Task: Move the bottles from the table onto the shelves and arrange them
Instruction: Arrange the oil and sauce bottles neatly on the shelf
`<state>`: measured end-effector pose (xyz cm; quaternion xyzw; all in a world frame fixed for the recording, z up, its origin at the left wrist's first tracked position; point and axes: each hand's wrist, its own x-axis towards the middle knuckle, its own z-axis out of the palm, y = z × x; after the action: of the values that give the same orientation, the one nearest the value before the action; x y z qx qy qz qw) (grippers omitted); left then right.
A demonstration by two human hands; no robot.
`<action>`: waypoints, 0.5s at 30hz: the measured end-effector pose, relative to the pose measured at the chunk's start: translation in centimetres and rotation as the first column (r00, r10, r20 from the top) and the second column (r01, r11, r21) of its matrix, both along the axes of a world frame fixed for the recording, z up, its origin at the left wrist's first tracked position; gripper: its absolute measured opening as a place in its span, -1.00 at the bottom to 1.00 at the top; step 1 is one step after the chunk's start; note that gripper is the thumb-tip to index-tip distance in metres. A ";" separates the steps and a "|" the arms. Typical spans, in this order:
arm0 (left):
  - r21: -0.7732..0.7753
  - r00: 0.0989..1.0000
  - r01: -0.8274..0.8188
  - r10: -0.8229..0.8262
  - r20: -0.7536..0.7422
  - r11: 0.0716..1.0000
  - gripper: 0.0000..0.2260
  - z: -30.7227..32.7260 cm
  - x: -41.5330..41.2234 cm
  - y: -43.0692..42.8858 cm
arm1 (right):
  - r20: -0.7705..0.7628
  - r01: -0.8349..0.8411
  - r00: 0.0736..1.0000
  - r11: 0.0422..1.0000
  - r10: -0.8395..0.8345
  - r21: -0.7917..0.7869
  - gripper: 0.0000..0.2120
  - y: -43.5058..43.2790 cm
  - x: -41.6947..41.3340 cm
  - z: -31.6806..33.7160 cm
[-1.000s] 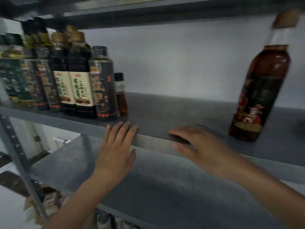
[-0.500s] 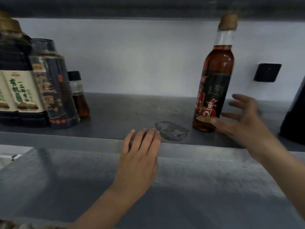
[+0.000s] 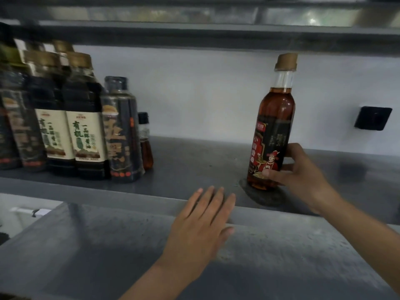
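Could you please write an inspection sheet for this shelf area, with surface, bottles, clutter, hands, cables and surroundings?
Surface: grey shelf, scuffed, bottles standing on it.
Job's things: amber bottle upright, alone at right; dark bottles grouped at left, small bottle beside them.
Clutter: dark round patch under the amber bottle, nature unclear.
Hands: right hand grips the amber bottle low; left hand open, fingers straight at the shelf's front edge.
Cables: nothing seen.
Surroundings: white wall with a black square fitting; upper shelf overhead.

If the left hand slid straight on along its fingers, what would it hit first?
Probably nothing until the wall: left hand points across bare shelf, just left of the amber bottle; depth unclear.
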<state>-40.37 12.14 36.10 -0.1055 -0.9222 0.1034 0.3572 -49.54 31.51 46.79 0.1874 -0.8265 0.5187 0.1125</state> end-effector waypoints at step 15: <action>0.101 0.987 -0.125 0.134 -0.091 0.987 -0.54 -0.9 3.9 -15.3 | 0.138 -0.200 0.974 0.969 0.181 0.141 -0.17 -10.2 1.1 7.7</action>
<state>-36.47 -3.18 35.25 -0.0232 -0.9124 0.0876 0.3990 -48.42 21.28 54.54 0.2417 -0.8476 0.4723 -0.0044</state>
